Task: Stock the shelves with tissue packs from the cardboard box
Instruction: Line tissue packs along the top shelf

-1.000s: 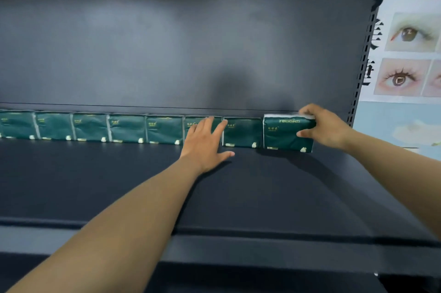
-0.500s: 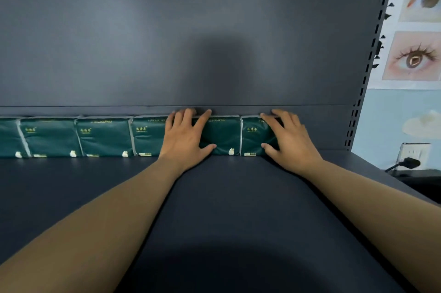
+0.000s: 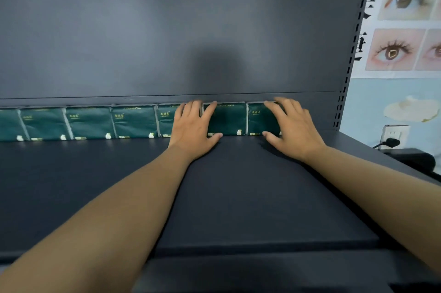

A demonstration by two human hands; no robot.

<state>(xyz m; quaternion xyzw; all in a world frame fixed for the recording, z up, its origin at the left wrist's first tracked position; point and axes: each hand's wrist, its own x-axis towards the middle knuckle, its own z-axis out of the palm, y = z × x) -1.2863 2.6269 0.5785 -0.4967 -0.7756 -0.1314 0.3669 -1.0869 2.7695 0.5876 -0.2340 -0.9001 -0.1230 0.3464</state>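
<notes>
A row of several dark green tissue packs (image 3: 90, 122) stands upright against the back panel of the dark shelf (image 3: 238, 197). My left hand (image 3: 192, 129) lies flat with straight fingers against the front of the packs near the row's right end. My right hand (image 3: 290, 127) presses with spread fingers on the rightmost pack (image 3: 259, 121), covering its right half. One pack (image 3: 228, 118) shows between the two hands. The cardboard box is out of view.
The shelf's slotted upright (image 3: 353, 54) borders the right side. Beyond it hangs a wall poster of eyes (image 3: 403, 23), with a socket and black plug (image 3: 390, 141) below. The shelf's front edge (image 3: 262, 248) runs across the lower frame.
One second ago my right hand gripped the last pack in front of the row's right end; now it stands in line and both hands press flat against the packs. The camera has moved closer.
</notes>
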